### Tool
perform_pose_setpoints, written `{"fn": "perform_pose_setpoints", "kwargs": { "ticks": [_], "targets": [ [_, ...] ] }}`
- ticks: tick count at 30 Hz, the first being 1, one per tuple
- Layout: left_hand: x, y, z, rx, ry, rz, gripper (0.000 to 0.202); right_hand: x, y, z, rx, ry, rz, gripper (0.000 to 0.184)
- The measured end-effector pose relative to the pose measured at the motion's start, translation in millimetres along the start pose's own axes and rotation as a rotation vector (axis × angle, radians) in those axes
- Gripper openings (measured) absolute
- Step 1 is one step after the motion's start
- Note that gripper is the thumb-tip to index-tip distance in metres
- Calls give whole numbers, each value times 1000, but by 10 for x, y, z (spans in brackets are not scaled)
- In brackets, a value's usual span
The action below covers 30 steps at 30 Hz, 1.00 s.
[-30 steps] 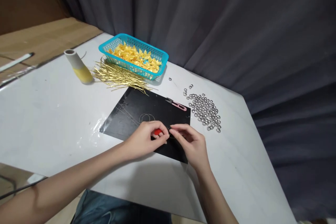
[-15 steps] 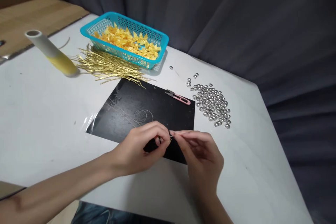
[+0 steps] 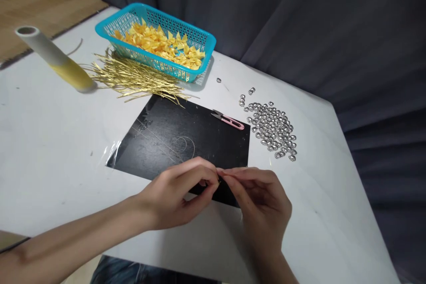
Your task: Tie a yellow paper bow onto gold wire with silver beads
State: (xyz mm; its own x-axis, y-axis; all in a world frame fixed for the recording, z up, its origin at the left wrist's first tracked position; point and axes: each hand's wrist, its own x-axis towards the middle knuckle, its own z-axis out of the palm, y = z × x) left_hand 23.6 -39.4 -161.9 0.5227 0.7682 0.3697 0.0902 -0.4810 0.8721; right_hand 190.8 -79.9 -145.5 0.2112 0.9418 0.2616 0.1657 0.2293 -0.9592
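My left hand [image 3: 181,188] and my right hand [image 3: 261,197] meet fingertip to fingertip over the front edge of a black mat [image 3: 159,142]. Both are closed in a pinch. Whatever they hold is tiny and mostly covered by the fingers; only a small yellowish speck shows by the left thumb tip. A thin looped thread [image 3: 184,142] lies on the mat just beyond my left hand. Pink-handled thread snips [image 3: 229,120] rest at the mat's far right corner. To the right lies a pile of shiny silver beads [image 3: 273,126].
A blue plastic basket [image 3: 155,55] holds yellow ribbon pieces [image 3: 156,42]. In front of it lies a bundle of gold twist ties [image 3: 133,77]. A white and yellow tube [image 3: 56,60] stands slanted at the left. Behind the white table [image 3: 60,155] hangs a dark curtain [image 3: 286,22].
The view has shifted slightly. My fingertips have drawn closer together, and the dark sliver seen between them earlier is now covered. Objects on the table stay in place.
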Motion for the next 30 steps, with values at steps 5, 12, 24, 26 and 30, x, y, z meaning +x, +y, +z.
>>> {"fn": "perform_pose_setpoints", "kwargs": {
  "ticks": [5,12,24,26,30],
  "targets": [
    [-1,-5,7,8,18,16,17,-11,0,-14,-22,-13,-26,30],
    [-12,7,2,9,5,4,17,-38,11,-26,-34,-18,-35,30],
    [4,1,-3,19,22,20,16,-36,20,-48,-59,-34,-45,30],
    [2,-3,0,16,18,17,17,-40,22,-43,-57,-31,-49,30],
    [-10,-10,5,16,4,9,19,-40,26,-35,-50,-28,-52,31]
  ]
}}
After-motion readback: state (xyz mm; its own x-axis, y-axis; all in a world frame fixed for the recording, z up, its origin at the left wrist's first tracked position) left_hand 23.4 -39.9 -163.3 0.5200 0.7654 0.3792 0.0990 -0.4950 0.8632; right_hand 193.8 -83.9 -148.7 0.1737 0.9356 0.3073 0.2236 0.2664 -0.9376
